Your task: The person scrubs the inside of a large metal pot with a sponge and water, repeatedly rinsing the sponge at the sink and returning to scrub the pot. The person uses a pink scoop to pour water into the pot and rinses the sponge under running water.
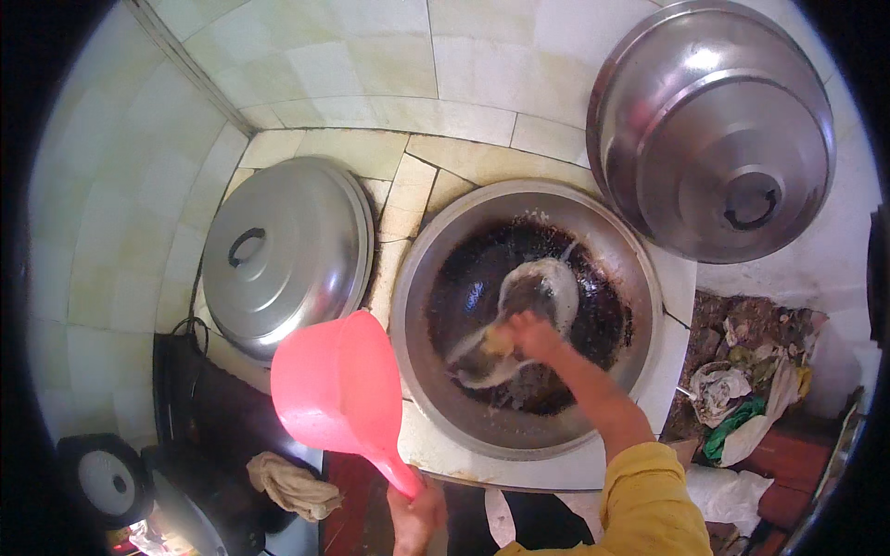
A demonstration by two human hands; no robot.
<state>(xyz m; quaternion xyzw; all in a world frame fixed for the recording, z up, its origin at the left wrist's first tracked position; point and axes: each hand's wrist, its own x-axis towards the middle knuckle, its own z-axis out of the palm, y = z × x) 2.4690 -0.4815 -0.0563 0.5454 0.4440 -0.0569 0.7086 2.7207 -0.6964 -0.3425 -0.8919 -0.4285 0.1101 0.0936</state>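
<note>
My left hand grips the handle of a pink plastic water dipper, which is held left of a large metal wok set into a tiled stove top. Inside the wok, my right hand holds a yellowish scrubber or sponge, blurred, near the middle. Foamy liquid lies around the hand, over the dark, burnt-looking bottom. Whether the dipper holds water cannot be seen.
A round metal lid covers the stove's left part. Another large lid leans at the upper right. A beige cloth lies at the lower left, by black appliances. Crumpled bags and debris lie right of the stove. Tiled walls stand behind and left.
</note>
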